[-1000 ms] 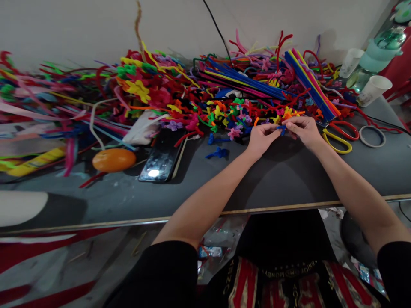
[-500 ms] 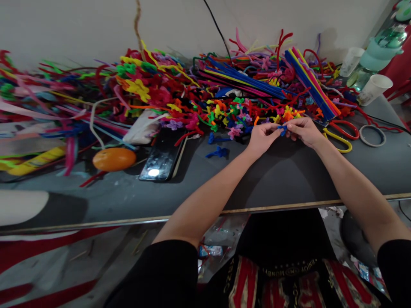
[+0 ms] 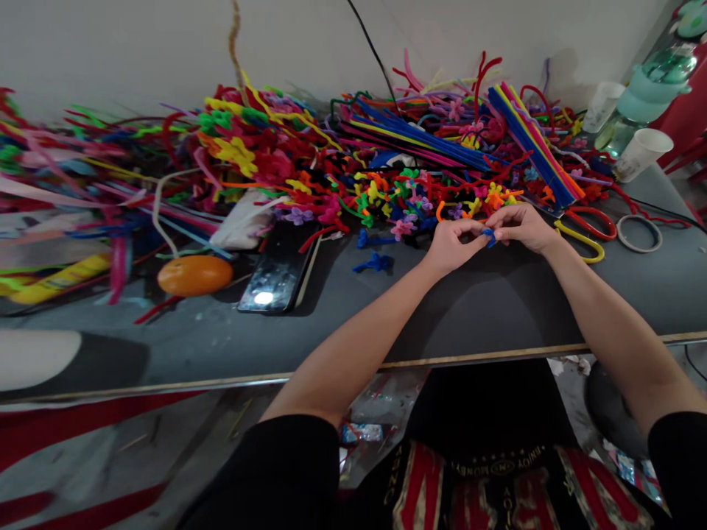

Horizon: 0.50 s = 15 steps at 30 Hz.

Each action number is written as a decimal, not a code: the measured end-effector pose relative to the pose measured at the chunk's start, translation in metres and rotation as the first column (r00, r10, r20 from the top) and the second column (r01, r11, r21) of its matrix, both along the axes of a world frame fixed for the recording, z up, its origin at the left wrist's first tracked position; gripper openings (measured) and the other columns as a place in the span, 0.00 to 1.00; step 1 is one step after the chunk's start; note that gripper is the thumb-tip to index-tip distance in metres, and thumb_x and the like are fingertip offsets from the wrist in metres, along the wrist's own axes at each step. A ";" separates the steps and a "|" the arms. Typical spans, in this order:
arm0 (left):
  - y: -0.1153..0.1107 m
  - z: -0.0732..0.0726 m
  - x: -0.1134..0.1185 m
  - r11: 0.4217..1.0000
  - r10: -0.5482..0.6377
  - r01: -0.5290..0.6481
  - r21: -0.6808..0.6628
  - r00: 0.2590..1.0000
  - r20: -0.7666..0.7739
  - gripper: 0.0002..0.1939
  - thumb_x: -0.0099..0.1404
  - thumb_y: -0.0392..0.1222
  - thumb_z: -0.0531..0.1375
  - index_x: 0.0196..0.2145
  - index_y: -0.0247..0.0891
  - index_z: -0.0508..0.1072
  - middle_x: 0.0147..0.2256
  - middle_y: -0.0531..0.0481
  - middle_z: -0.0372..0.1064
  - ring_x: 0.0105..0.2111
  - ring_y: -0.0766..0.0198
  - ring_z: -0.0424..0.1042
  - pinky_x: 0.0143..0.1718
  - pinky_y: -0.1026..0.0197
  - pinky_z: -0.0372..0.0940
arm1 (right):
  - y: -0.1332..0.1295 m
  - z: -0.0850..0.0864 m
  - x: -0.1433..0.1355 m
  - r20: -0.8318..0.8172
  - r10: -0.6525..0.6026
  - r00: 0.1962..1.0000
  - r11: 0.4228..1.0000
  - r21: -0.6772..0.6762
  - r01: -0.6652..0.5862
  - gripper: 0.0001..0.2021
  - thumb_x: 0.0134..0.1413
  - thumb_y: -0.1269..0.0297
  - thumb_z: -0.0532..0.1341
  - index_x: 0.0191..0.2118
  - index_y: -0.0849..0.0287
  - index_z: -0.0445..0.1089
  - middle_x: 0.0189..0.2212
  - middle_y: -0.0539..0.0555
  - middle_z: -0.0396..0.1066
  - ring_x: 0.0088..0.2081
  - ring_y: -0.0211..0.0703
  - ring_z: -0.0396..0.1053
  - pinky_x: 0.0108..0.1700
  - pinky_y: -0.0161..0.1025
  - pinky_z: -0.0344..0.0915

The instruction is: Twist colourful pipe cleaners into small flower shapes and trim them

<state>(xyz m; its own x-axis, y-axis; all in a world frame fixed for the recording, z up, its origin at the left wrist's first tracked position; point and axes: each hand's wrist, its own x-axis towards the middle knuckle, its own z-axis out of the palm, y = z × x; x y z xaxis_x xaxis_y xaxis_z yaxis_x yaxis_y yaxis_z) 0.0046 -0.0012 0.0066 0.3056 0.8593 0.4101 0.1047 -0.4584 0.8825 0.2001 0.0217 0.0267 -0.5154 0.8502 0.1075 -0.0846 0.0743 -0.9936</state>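
Between my fingertips is a small blue pipe-cleaner piece (image 3: 490, 237), bent into a compact shape and partly covered by the fingers. My left hand (image 3: 454, 243) pinches it from the left, and my right hand (image 3: 522, 227) grips it from the right with thumb and forefinger. Both hands hover over the grey table, just in front of the pile of pipe cleaners. To the left of my hands lies a finished-looking blue pipe-cleaner flower (image 3: 374, 263), with another blue piece (image 3: 364, 238) behind it.
Heaped along the wall are colourful pipe cleaners and small flowers (image 3: 409, 221). A phone (image 3: 276, 272) and an orange (image 3: 195, 276) lie left. Scissors (image 3: 585, 246), a tape roll (image 3: 639, 234), paper cups (image 3: 644, 154) and a bottle (image 3: 657, 92) stand or lie right.
Both hands have shifted slightly toward me, and the blue pipe-cleaner piece has turned and moved slightly down between the fingers. Everything on the table stays in place.
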 end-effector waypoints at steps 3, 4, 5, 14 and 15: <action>-0.001 0.001 0.001 1.000 -0.003 0.003 0.003 1.000 0.020 0.16 0.59 0.52 0.68 0.29 0.35 0.80 0.26 0.47 0.77 0.24 0.68 0.70 0.25 0.66 0.63 | -0.001 0.002 -0.001 0.002 0.017 1.000 1.000 0.001 -0.017 0.18 0.36 0.59 0.78 0.33 0.63 0.79 0.20 0.47 0.72 0.20 0.30 0.67 0.20 0.28 0.61; -0.002 0.001 0.001 1.000 -0.005 0.005 0.003 1.000 0.028 0.15 0.58 0.51 0.67 0.29 0.35 0.80 0.26 0.47 0.77 0.24 0.68 0.70 0.25 0.66 0.63 | -0.002 0.003 -0.001 0.006 0.019 1.000 1.000 0.003 -0.019 0.18 0.36 0.59 0.78 0.33 0.63 0.78 0.20 0.47 0.72 0.20 0.30 0.66 0.20 0.28 0.61; -0.002 0.001 0.001 1.000 -0.008 0.008 0.003 0.999 0.037 0.14 0.58 0.50 0.67 0.28 0.35 0.80 0.26 0.47 0.77 0.24 0.68 0.71 0.25 0.66 0.64 | -0.003 0.004 -0.002 0.013 0.019 1.000 1.000 0.005 -0.019 0.18 0.36 0.59 0.78 0.34 0.63 0.78 0.20 0.47 0.72 0.20 0.29 0.66 0.20 0.28 0.61; -0.002 0.002 0.000 1.000 0.019 -0.019 0.009 0.999 0.050 0.10 0.56 0.45 0.67 0.25 0.34 0.77 0.24 0.50 0.75 0.23 0.69 0.69 0.26 0.66 0.63 | -0.015 0.007 -0.010 0.029 -0.063 0.998 0.990 0.128 0.059 0.14 0.42 0.60 0.75 0.32 0.63 0.76 0.21 0.47 0.71 0.23 0.30 0.67 0.25 0.29 0.63; -0.002 0.003 0.000 1.000 0.025 -0.025 0.005 0.999 0.048 0.11 0.57 0.46 0.67 0.25 0.35 0.77 0.24 0.50 0.75 0.23 0.69 0.68 0.25 0.66 0.63 | -0.016 0.008 -0.011 0.026 -0.082 0.996 0.987 0.140 0.078 0.14 0.42 0.60 0.75 0.32 0.63 0.76 0.21 0.47 0.71 0.23 0.30 0.68 0.25 0.29 0.63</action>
<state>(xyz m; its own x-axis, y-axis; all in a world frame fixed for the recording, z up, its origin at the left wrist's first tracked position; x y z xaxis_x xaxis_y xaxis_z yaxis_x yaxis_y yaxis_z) 0.0050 -0.0030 0.0093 0.2640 0.8640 0.4288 0.0738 -0.4614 0.8841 0.1890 0.0055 0.0345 -0.4511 0.8669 0.2122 -0.0418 0.2170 -0.9753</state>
